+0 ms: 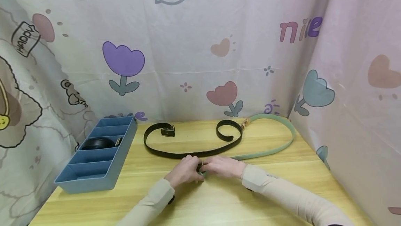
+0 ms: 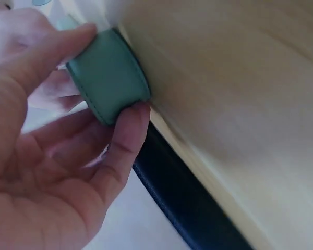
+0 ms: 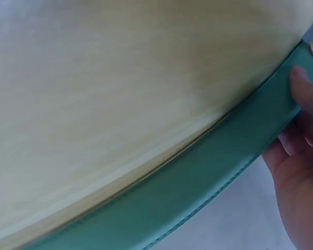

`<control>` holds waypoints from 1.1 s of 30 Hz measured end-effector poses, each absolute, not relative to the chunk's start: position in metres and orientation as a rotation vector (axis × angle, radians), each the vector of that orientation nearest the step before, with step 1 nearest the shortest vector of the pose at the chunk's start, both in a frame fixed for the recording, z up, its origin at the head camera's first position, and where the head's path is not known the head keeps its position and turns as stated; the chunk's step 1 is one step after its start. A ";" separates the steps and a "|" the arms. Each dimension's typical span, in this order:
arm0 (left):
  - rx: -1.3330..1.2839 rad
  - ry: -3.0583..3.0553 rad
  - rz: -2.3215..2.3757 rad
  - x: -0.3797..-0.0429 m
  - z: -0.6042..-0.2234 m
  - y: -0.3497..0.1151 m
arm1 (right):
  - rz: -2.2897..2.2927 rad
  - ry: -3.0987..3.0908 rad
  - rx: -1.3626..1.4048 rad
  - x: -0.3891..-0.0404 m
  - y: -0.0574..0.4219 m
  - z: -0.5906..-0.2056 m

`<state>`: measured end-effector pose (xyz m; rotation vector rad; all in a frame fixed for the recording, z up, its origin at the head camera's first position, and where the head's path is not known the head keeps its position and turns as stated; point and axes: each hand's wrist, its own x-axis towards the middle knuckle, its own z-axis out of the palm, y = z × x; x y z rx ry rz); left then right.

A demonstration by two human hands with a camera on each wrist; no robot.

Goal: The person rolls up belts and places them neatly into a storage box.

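A green belt curves across the right of the table, its near end rolled into a small coil between the hands. My left hand holds that coil, thumb on one side and fingers on the other. Close beside it, my right hand pinches the green strap between thumb and fingers where it runs into the coil. A black belt lies on edge just beyond both hands, its left end with a buckle and its right end curled. A gold buckle sits at the green belt's far end.
To the left stands a blue-grey divided box; a rolled black belt with a metal buckle lies in one of its compartments. The light wooden table meets a printed curtain at the back and sides.
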<state>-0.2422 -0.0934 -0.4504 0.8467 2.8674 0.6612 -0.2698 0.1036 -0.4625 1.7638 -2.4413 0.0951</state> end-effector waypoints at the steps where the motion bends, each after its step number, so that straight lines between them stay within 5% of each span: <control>1: 0.812 2.883 0.675 -0.242 -0.451 -0.093 | 0.081 -2.423 1.758 -0.269 0.102 -0.463; 14: 0.963 2.840 0.608 -0.241 -0.448 -0.099 | 0.033 -2.510 1.680 -0.263 0.098 -0.461; 24: 0.737 2.924 0.657 -0.236 -0.451 -0.091 | -0.011 -2.455 1.660 -0.261 0.100 -0.465; 33: 0.968 2.817 0.573 -0.240 -0.447 -0.091 | 0.153 -2.521 1.754 -0.270 0.115 -0.464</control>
